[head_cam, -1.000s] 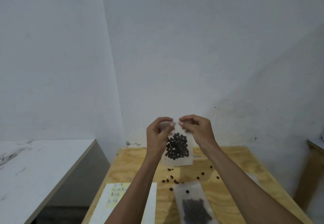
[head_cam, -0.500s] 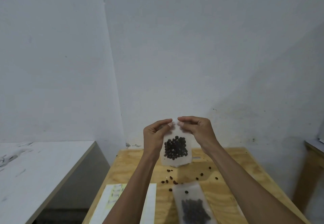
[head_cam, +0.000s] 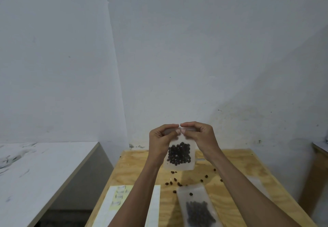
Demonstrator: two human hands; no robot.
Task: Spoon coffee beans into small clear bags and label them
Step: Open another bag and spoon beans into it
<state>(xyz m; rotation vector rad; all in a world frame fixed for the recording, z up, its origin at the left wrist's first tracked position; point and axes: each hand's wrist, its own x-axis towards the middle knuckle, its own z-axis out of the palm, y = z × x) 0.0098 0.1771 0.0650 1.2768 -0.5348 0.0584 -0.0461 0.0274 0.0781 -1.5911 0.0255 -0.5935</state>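
Here the small bag [head_cam: 179, 154] of coffee beans [head_cam: 179, 153] hangs upright in the air above the far part of the wooden table [head_cam: 236, 166], its long axis vertical. Both hands pinch its top edge, left hand [head_cam: 160, 140] and right hand [head_cam: 199, 135] meeting at the middle. Sealing probably means sliding the pinches outward.

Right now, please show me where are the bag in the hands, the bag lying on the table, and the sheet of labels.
held bag [head_cam: 179, 154], head view: on its bean-filled middle.
lying bag [head_cam: 199, 212], head view: on the beans inside it.
label sheet [head_cam: 118, 202], head view: on its yellowish strip with marks.
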